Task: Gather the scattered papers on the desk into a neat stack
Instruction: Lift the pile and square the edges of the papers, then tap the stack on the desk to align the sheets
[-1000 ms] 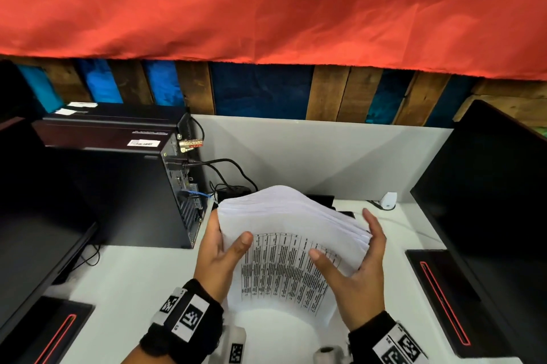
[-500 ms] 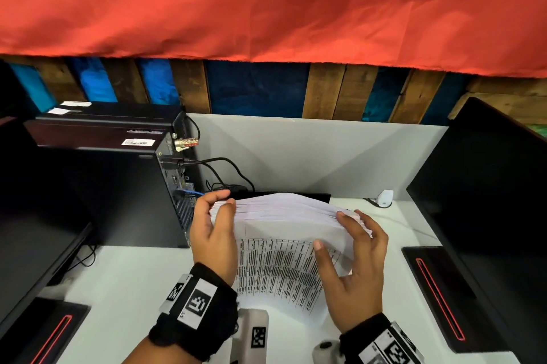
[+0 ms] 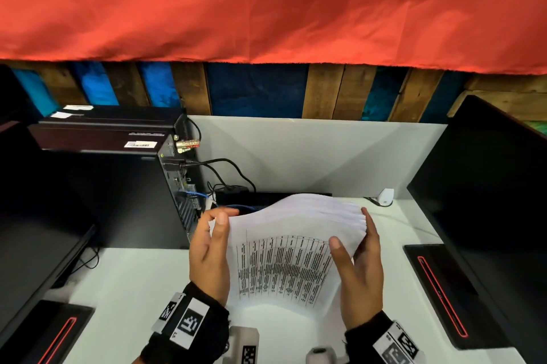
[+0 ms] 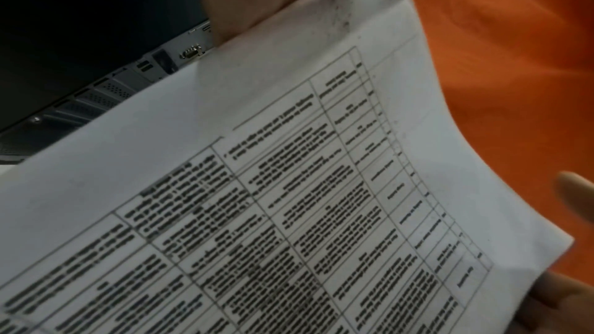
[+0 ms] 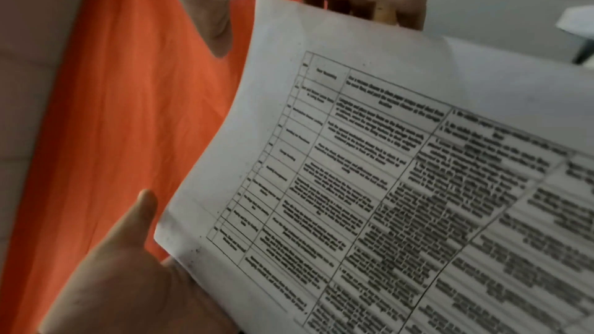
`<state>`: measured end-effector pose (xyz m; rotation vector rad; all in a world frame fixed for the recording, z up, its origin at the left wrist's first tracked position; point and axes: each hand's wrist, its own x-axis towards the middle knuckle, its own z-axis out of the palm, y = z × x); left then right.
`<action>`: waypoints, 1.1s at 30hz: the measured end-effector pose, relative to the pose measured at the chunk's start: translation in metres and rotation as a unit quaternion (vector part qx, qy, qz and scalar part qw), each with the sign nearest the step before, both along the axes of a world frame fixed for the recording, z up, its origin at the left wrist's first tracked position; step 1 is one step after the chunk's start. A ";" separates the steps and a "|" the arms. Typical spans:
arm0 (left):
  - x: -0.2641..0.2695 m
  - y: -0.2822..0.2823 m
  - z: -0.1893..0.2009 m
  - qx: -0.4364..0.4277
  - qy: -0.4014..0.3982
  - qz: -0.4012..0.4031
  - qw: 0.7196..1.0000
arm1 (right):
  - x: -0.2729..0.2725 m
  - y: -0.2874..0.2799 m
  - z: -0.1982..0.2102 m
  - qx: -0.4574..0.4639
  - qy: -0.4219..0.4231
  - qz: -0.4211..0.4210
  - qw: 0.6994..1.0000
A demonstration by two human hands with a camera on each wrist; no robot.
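Both hands: left hand (image 3: 210, 254) & right hand (image 3: 359, 272) hold paper stack (image 3: 284, 245) upright.

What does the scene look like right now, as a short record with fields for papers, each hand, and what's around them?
papers: sheaf of papers held upright over the white desk, printed table facing the person, top edges fanned
left hand: left hand grips the left edge
right hand: right hand grips the right edge
surroundings: computer tower at left, monitor at right
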<state>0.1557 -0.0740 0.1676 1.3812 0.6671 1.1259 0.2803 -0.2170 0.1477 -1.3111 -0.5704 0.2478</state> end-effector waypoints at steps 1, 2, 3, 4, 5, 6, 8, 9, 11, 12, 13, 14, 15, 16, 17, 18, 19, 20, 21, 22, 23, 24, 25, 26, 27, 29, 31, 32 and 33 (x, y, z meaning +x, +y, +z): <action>-0.001 0.000 -0.001 0.001 -0.003 -0.006 1.000 | 0.001 0.000 0.002 0.000 0.002 0.006 1.000; -0.002 0.000 -0.003 0.000 -0.008 -0.015 1.000 | 0.002 0.001 0.002 -0.006 0.002 0.012 1.000; -0.002 0.000 -0.005 -0.002 -0.014 -0.025 1.000 | 0.004 0.001 0.003 -0.008 0.005 0.013 1.000; -0.003 -0.001 -0.007 -0.005 -0.018 -0.033 0.999 | 0.005 0.001 0.003 -0.004 0.013 0.008 1.000; -0.004 -0.001 -0.008 -0.011 -0.021 -0.040 0.999 | 0.007 0.002 0.003 0.003 0.021 0.001 1.000; -0.005 -0.002 -0.009 -0.020 -0.023 -0.047 0.998 | 0.008 0.002 0.003 0.005 0.024 0.001 1.000; -0.006 -0.005 -0.010 -0.040 -0.027 -0.074 0.996 | 0.007 0.003 0.004 -0.008 0.007 0.018 1.000; -0.007 -0.006 -0.010 -0.035 -0.024 -0.088 0.995 | 0.005 0.003 0.005 -0.016 -0.009 0.021 1.000; -0.007 -0.008 -0.009 -0.009 -0.010 -0.095 0.995 | 0.000 0.004 0.005 -0.032 -0.044 -0.004 0.999; -0.007 -0.008 -0.008 0.000 -0.007 -0.092 0.996 | -0.002 0.004 0.006 -0.038 -0.066 -0.023 0.997; -0.008 -0.009 -0.006 0.010 -0.005 -0.091 0.996 | -0.004 0.005 0.006 -0.046 -0.097 -0.038 0.994; -0.009 -0.009 -0.004 0.020 -0.003 -0.092 0.996 | -0.006 0.005 0.007 -0.060 -0.139 -0.049 0.987; -0.009 -0.010 -0.002 0.028 0.002 -0.092 0.995 | -0.008 0.006 0.008 -0.080 -0.190 -0.057 0.977; -0.008 -0.011 0.000 0.034 0.007 -0.086 0.996 | -0.008 0.006 0.008 -0.100 -0.234 -0.065 0.965; -0.008 -0.012 0.002 0.036 0.009 -0.067 0.997 | -0.009 0.007 0.008 -0.115 -0.259 -0.074 0.956; -0.006 -0.012 0.006 0.034 0.008 -0.039 0.999 | -0.009 0.008 0.010 -0.124 -0.265 -0.082 0.953; -0.004 -0.012 0.009 0.029 0.005 -0.004 1.000 | -0.009 0.008 0.011 -0.130 -0.259 -0.086 0.953; -0.001 -0.011 0.012 0.018 0.003 0.031 0.999 | -0.008 0.008 0.011 -0.134 -0.252 -0.090 0.954; 0.003 -0.010 0.015 0.003 0.005 0.060 0.998 | -0.007 0.008 0.011 -0.139 -0.253 -0.095 0.953; 0.007 -0.009 0.017 -0.013 0.007 0.078 0.997 | -0.006 0.009 0.010 -0.140 -0.262 -0.101 0.950; 0.009 -0.007 0.018 -0.024 0.010 0.090 0.996 | -0.006 0.009 0.009 -0.140 -0.272 -0.106 0.946; 0.010 -0.005 0.019 -0.030 0.013 0.098 0.995 | -0.005 0.009 0.007 -0.140 -0.276 -0.109 0.945; 0.010 -0.004 0.020 -0.031 0.018 0.100 0.994 | -0.005 0.009 0.007 -0.139 -0.269 -0.106 0.947; 0.010 -0.003 0.021 -0.033 0.018 0.098 0.995 | -0.005 0.009 0.007 -0.136 -0.255 -0.096 0.953; 0.010 -0.002 0.021 -0.038 0.015 0.094 0.995 | -0.005 0.008 0.007 -0.133 -0.238 -0.086 0.958; 0.008 0.001 0.018 -0.060 0.004 0.081 0.995 | -0.003 0.005 0.007 -0.123 -0.231 -0.088 0.961; 0.007 0.003 0.013 -0.077 -0.009 0.053 0.996 | -0.001 0.003 0.007 -0.109 -0.234 -0.105 0.960; 0.005 0.004 0.011 -0.078 -0.013 0.034 0.996 | 0.000 0.002 0.007 -0.107 -0.227 -0.107 0.962; 0.002 0.003 0.009 -0.075 -0.017 0.015 0.997 | 0.000 0.002 0.008 -0.106 -0.217 -0.102 0.965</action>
